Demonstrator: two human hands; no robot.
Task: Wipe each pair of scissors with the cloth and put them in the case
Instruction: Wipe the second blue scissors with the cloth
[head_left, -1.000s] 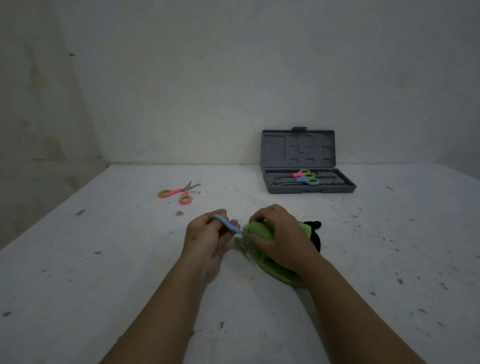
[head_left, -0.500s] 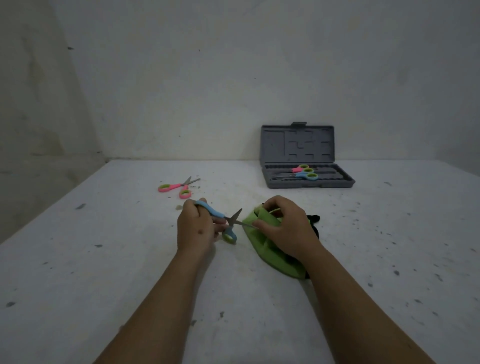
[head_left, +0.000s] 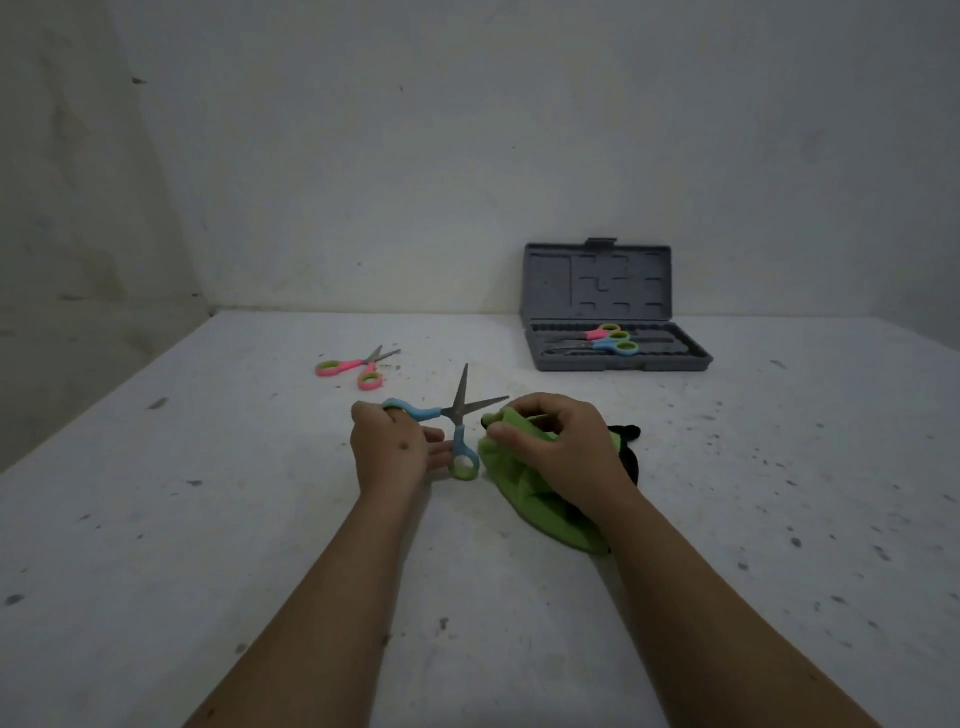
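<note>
My left hand (head_left: 395, 449) holds blue-handled scissors (head_left: 456, 415) by their loops, with the blades spread wide apart. One blade points up and away, the other points right toward the cloth. My right hand (head_left: 558, 447) pinches a green cloth (head_left: 530, 493) that lies bunched on the table, with a black part at its right side. Pink-handled scissors (head_left: 356, 365) lie on the table at the back left. The grey case (head_left: 618, 358) stands open at the back right, and two pairs of scissors (head_left: 608, 340) lie in its tray.
The white table (head_left: 208, 519) is speckled with dark flecks and meets a pale wall at the back. Its left edge runs diagonally at the far left. The case lid (head_left: 597, 280) stands upright against the wall.
The scissor blades have come out of the cloth and spread open wider. My left hand has shifted left and up with the scissors, while my right hand stays on the cloth.
</note>
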